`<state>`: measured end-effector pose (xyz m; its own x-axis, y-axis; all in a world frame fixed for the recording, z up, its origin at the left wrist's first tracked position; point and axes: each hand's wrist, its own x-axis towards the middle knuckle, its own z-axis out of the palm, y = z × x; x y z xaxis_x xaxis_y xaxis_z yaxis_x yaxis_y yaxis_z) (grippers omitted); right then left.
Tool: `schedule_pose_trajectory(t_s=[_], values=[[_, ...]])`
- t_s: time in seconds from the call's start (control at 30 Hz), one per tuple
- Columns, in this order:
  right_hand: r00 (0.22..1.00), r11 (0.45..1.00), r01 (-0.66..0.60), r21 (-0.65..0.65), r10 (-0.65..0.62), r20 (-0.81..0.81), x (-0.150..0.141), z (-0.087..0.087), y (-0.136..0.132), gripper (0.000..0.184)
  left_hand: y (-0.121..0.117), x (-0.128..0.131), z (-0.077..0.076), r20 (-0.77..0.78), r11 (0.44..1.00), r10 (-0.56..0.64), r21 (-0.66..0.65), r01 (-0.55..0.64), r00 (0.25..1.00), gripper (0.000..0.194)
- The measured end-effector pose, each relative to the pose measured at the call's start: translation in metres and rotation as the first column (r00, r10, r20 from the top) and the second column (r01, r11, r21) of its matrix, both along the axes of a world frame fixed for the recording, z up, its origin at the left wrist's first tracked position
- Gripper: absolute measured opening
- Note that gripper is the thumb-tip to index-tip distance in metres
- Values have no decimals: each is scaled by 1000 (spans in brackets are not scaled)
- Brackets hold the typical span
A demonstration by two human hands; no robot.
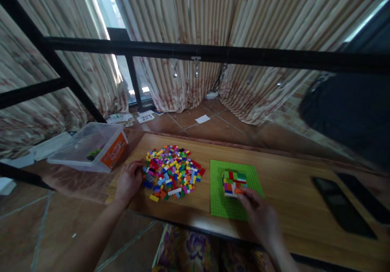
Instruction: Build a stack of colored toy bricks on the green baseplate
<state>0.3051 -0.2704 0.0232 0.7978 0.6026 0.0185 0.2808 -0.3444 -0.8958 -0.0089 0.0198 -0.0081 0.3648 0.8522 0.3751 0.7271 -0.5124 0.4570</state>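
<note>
Head view: hands well apart. R hand has thumb + finger pinched on what looks like an orange brick, at the brick block on the green baseplate, prob. set there b/c studs hold it steady. L hand curls at edge of loose bricks, prob. for easy picking; can't tell if gripping. Block's sides run approx. w/ baseplate's; near square, long axis unclear.

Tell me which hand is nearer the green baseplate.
Right. The right hand reaches over the green baseplate; the left hand is farther away, beside the loose bricks.
</note>
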Motion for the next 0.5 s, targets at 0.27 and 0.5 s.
schedule_pose_trajectory(t_s=[0.27, 0.5], values=[[947, 994, -100, -33, 105, 304, 57, -1, 6, 39, 3, 0, 2, -24, 1000, 9, 12, -8, 1000, 21], [926, 983, -177, -52, 184, 330, 67, -15, 10, 43, 3, -1, 1, -25, 1000, 12, 15, -12, 1000, 22]])
